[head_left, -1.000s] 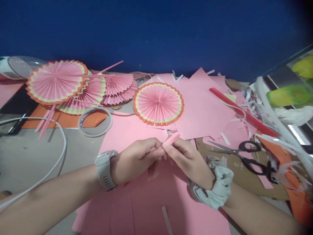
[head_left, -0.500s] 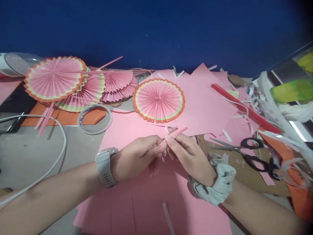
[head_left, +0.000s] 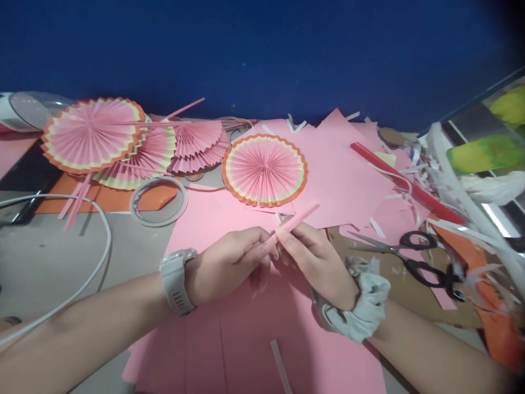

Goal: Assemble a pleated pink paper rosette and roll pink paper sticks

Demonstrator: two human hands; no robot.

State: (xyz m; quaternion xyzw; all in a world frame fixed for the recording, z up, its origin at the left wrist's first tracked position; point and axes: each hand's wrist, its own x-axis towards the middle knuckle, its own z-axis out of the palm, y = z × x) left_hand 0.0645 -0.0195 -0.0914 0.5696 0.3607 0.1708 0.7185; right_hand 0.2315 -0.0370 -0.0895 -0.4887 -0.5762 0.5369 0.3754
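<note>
Both hands meet over pink paper sheets (head_left: pixel 246 323), pinching a narrow folded pink paper strip (head_left: pixel 301 216). My left hand (head_left: pixel 235 260), with a grey watch on its wrist, grips the strip's near end between thumb and fingers. Farther along the strip, my right hand (head_left: pixel 315 260) has its thumb pressed on top, a pale scrunchie (head_left: pixel 361 306) round that wrist. The strip's far end sticks out up and to the right. Just beyond the hands lies a round pleated paper fan (head_left: pixel 264 172), pink with pale yellow and orange edging.
More pleated fans (head_left: pixel 92 134) with pink sticks are piled at the left, near a tape roll (head_left: pixel 135 216) and a white cable (head_left: pixel 107 230). Black-handled scissors (head_left: pixel 418 260) rest on cardboard at the right. A red strip (head_left: pixel 406 183), paper scraps and a blue wall (head_left: pixel 254 60) lie beyond.
More of the pink strip now shows beyond my right thumb, reaching a little farther up and right. The hands keep nearly the same place; the view has shifted slightly.
</note>
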